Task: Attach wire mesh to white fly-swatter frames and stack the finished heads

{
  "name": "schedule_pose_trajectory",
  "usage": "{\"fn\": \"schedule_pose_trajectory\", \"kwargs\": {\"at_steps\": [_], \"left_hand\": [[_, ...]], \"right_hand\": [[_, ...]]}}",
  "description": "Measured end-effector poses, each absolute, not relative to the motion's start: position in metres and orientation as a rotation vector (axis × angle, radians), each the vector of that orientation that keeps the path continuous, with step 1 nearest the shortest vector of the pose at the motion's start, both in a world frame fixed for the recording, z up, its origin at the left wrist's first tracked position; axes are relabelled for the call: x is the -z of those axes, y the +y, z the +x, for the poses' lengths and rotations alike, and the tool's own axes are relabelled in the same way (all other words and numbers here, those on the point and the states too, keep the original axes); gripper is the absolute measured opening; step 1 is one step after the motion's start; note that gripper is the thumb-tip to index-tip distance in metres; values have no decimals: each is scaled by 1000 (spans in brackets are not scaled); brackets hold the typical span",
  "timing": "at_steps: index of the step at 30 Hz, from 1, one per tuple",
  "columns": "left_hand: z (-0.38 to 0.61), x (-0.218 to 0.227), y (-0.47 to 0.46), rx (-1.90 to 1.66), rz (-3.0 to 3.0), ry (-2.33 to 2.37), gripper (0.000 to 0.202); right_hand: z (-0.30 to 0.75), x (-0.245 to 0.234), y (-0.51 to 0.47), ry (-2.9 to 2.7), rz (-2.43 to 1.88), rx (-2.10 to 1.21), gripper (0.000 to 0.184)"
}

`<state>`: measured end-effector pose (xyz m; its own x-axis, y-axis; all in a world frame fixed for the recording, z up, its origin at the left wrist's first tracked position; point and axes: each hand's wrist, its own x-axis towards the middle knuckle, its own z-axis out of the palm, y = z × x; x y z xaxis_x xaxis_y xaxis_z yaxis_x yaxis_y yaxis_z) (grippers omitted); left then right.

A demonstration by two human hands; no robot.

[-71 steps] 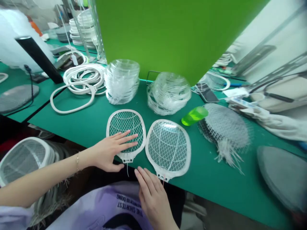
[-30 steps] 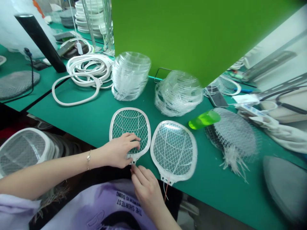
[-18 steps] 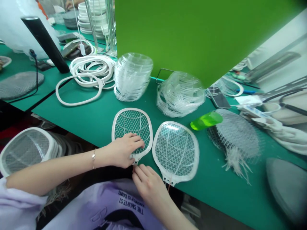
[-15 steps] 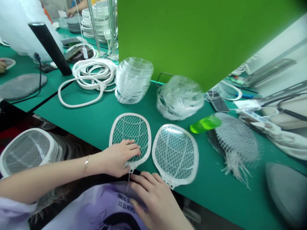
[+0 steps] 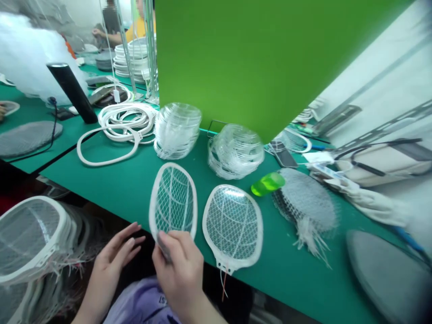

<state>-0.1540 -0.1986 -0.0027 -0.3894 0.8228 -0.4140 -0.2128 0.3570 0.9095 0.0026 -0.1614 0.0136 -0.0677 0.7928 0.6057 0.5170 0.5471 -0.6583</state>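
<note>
My right hand grips the lower end of a white-framed fly swatter head, tilted up from the table's front edge. A small dark grey patch shows by its thumb, too blurred to name. My left hand is open, fingers apart, to the left of that head and touching nothing. Beside the held head, a second swatter head lies flat on the green table, with thin white and red wires hanging from its neck over the edge.
Stacked swatter heads stand low at left. Behind lie white ring frames and two piles of clear plastic pieces. Rightward are a green cylinder, metal mesh sheets and a phone. A green panel rises behind.
My right hand has taken hold of the left swatter head and tilted it up. My left hand has come off its mesh and moved left, fingers spread. The camera view has shifted.
</note>
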Motion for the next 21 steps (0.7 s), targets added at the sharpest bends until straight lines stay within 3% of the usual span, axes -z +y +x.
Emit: {"fn": "schedule_pose_trajectory", "kwargs": {"at_steps": [3,6,9,14,18,21], "left_hand": [[-134,-2,-175,-1158,480,1384,60],[-118,-18,-150,-1150,438,1309,56],[-113,-31,-132,-1082,438,1264,50],[-115,-39,-106,-1003,529,1248,49],[-114,-42,-86,-987,607,1239,56],[-104,-41,-76,-959,680,1235,57]], "right_hand": [[19,-25,-179,-1113,-1157,-488,14],[35,-14,-200,-776,-1307,-624,14],[77,3,-207,-763,-1456,-715,27],[189,15,-161,-866,-1978,-472,68],[218,24,-131,-1272,-1975,-542,67],[209,17,-132,-1171,-1970,-440,68]]}}
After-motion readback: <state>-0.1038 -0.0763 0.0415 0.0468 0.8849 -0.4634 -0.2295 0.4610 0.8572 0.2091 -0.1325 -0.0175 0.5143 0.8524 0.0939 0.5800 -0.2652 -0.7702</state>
